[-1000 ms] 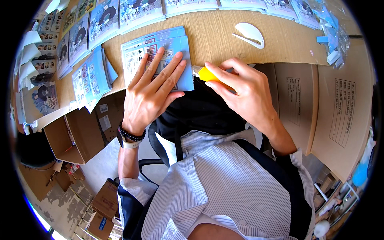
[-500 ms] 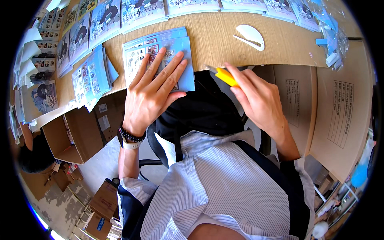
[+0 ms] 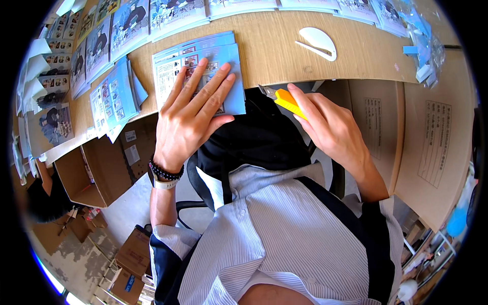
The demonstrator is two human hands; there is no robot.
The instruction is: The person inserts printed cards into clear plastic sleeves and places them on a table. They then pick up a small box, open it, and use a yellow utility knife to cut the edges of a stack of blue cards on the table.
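My left hand lies flat with its fingers stretched out on a small stack of blue printed booklets or packets at the table's near edge. Small pictures and text show between and beside the fingers. In my right hand is a yellow utility knife, its metal tip pointing up and left just off the table edge. The knife is apart from the stack. Further back on the table lies a white plastic letter opener, touched by neither hand.
Another fanned pile of blue packets overhangs the edge at left. Rows of illustrated packets line the table's back. Clear wrapping with blue strips lies at right. Cardboard boxes stand below, and a person's arm shows at far left.
The knife and my right hand have shifted slightly downward, and the knife's metal end shows more clearly. My left hand stays flat on the stack. The view has shifted slightly.
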